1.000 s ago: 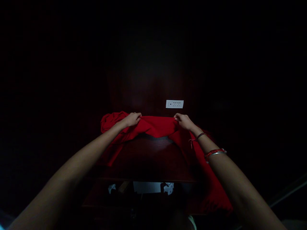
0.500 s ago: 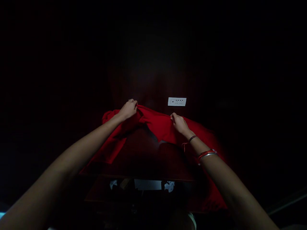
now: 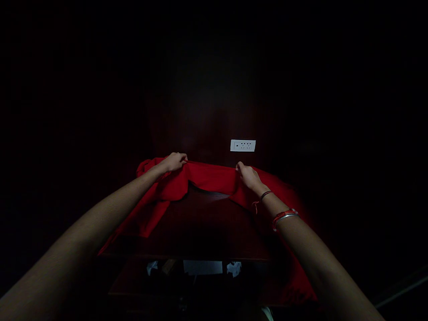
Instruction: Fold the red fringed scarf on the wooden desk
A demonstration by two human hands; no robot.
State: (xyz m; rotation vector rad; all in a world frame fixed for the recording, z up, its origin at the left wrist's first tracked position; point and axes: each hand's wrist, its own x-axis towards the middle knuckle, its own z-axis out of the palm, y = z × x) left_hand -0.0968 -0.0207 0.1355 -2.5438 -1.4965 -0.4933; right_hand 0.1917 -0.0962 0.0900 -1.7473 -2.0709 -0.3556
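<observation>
While both our hands (image 3: 174, 161) (image 3: 250, 176) pinch its far edge, a red cloth (image 3: 214, 176) spans the tabletop (image 3: 207, 227)

As we view it, the cloth lies across the far part of the dark tabletop, bunched at far left, with one part running toward the near left and another draping down the right side. Our left hand grips the far edge left of centre; our right hand grips the same edge farther right, its fingers closed on the fabric. Between the two grips the edge is nearly straight, and the material below it sags in a shallow curve.

We judge the cloth soft, limp and fairly light, unlikely to break but quick to crease, and its draped right side may drag or slide. Holds at well-spaced points along the far edge should suit it best; the bunched left part would offer a poorer grip, since its layers could come up together.

Beyond the cloth, right of centre, we note a white socket plate (image 3: 243, 146). Below the near edge of the tabletop are a pale flat object (image 3: 203, 267) and a crumpled white piece (image 3: 234, 269), too dim for us to identify.
</observation>
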